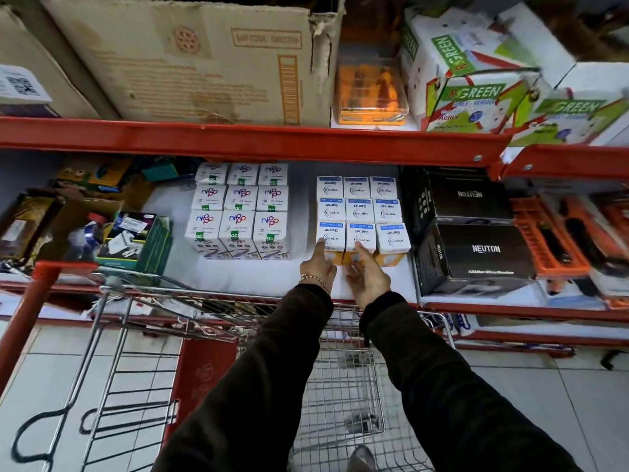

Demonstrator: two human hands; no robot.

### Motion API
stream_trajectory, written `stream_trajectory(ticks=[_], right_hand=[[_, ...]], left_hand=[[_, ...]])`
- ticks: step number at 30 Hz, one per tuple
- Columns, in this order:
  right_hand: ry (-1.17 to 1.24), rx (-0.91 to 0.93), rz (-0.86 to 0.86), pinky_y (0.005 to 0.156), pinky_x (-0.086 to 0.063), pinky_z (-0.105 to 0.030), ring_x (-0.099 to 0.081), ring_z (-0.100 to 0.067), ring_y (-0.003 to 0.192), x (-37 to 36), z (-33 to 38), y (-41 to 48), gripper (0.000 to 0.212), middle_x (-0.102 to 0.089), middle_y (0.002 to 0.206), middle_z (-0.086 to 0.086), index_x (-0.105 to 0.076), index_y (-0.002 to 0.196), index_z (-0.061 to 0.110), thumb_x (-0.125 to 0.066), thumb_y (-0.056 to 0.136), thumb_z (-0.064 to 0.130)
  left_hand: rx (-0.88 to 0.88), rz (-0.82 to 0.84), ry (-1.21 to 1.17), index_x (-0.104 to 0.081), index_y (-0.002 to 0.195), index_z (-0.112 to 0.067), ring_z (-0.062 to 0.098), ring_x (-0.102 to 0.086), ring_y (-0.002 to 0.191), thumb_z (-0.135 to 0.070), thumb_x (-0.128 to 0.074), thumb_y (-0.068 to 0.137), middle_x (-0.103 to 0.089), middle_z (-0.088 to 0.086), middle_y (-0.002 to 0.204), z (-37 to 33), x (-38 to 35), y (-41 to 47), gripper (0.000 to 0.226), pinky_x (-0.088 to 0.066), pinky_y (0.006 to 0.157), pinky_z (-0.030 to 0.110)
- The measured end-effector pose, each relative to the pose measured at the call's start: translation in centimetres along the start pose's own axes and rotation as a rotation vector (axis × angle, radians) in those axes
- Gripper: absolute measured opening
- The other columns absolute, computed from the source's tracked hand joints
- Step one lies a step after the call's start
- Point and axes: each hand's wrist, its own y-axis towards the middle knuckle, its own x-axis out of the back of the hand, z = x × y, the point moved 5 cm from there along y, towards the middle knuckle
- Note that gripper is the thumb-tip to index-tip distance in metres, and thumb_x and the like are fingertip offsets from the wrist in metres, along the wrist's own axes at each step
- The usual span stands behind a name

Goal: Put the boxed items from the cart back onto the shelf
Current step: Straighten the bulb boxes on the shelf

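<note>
On the white shelf (pixel 340 284), both open, empty hands' fingertips touch upright, upside-down-labelled Wipro boxes (pixel 360 212).

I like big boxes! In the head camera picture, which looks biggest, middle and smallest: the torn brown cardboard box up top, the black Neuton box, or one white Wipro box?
1. Brown cardboard box, by far.
2. Black Neuton box.
3. One white Wipro box.

Nine white Wipro boxes (pixel 360 212) are counted on the shelf (pixel 238 277), set three by three. Nine white Nippo boxes (pixel 240 207) are counted to their left, likewise three by three. Two black Neuton boxes (pixel 476 247) are stacked toward the shelf's right edge. One wire cart (pixel 218 335) is seen.
</note>
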Motion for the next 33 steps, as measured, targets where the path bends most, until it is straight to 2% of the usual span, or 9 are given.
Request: stream_trajectory(ticks=[4,11,14,19,22,25,28,31,33], right_hand=[[-0.037,0.010,0.003,0.089,-0.048,-0.032,-0.060,-0.021,0.094,0.0,0.4,0.3,0.030,-0.062,0.097,-0.007,-0.063,0.102,0.010,-0.079,0.082,0.026],[-0.056,-0.002,0.027,0.095,-0.051,-0.035,-0.059,-0.017,0.090,0.3,0.6,0.4,0.026,-0.066,0.103,-0.005,-0.067,0.093,0.012,-0.080,0.081,0.031],[0.001,-0.020,-0.029,0.082,-0.051,-0.034,-0.054,-0.019,0.077,1.4,0.4,-0.2,0.041,-0.057,0.104,-0.010,-0.061,0.105,0.008,-0.079,0.080,0.034],[0.108,0.015,-0.181,0.071,-0.047,-0.030,-0.051,-0.021,0.083,3.6,1.8,-0.5,0.058,-0.053,0.099,-0.010,-0.054,0.124,0.009,-0.072,0.084,0.046],[0.067,0.057,-0.181,0.099,-0.046,-0.034,-0.051,-0.021,0.111,4.1,3.4,0.4,0.064,-0.054,0.125,-0.008,-0.050,0.138,0.014,-0.068,0.087,0.050],[0.033,0.099,-0.106,0.097,-0.046,-0.034,-0.056,-0.019,0.108,3.8,4.5,1.4,0.060,-0.060,0.118,-0.005,-0.045,0.145,0.018,-0.065,0.093,0.040],[-0.041,0.096,-0.058,0.075,-0.046,-0.027,-0.057,-0.018,0.089,3.3,4.6,2.0,0.051,-0.061,0.098,-0.005,-0.049,0.141,0.015,-0.059,0.097,0.037],[-0.047,0.113,-0.062,0.074,-0.048,-0.024,-0.057,-0.016,0.089,3.1,4.3,2.6,0.050,-0.061,0.108,-0.012,-0.049,0.140,0.013,-0.060,0.097,0.036],[-0.049,0.122,-0.065,0.073,-0.048,-0.025,-0.056,-0.012,0.083,3.0,4.2,2.5,0.051,-0.063,0.111,-0.014,-0.049,0.139,0.014,-0.061,0.096,0.038]], left_hand=[[-0.012,-0.002,-0.024,-0.051,0.073,-0.011,0.015,-0.043,0.055,-0.038,-0.065,0.092,-0.045,0.006,0.065,-0.3,-0.4,-0.5,0.036,-0.045,0.056,0.021],[0.002,0.022,0.016,-0.054,0.075,-0.011,0.020,-0.045,0.064,-0.045,-0.066,0.090,-0.043,0.004,0.068,-0.3,-0.6,-1.2,0.038,-0.048,0.064,0.026],[0.001,0.005,0.038,-0.055,0.100,-0.008,0.025,-0.052,0.084,-0.049,-0.069,0.085,-0.050,0.001,0.078,0.1,-0.4,-1.8,0.046,-0.051,0.081,0.028],[0.008,0.003,0.016,-0.049,0.111,-0.008,0.024,-0.046,0.082,-0.047,-0.072,0.084,-0.043,0.002,0.075,0.7,-0.9,-3.1,0.053,-0.049,0.079,0.027],[-0.029,-0.013,-0.058,-0.042,0.140,-0.009,0.032,-0.060,0.100,-0.039,-0.070,0.088,-0.060,0.013,0.116,0.6,-1.7,-3.2,0.067,-0.051,0.093,0.033],[-0.065,-0.028,-0.123,-0.029,0.153,-0.019,0.037,-0.041,0.142,-0.028,-0.068,0.092,-0.044,0.015,0.151,0.5,-2.2,-2.9,0.072,-0.041,0.112,0.044],[-0.069,0.007,-0.113,-0.029,0.153,-0.020,0.034,-0.042,0.141,-0.028,-0.065,0.095,-0.041,0.012,0.153,0.7,-2.5,-3.0,0.069,-0.043,0.109,0.042],[-0.072,0.008,-0.102,-0.031,0.151,-0.022,0.029,-0.052,0.115,-0.031,-0.064,0.094,-0.043,0.011,0.150,0.6,-2.5,-3.4,0.067,-0.050,0.084,0.034],[-0.076,0.009,-0.076,-0.030,0.153,-0.021,0.027,-0.047,0.108,-0.033,-0.063,0.095,-0.042,0.010,0.151,0.4,-2.4,-3.4,0.067,-0.045,0.082,0.031]])
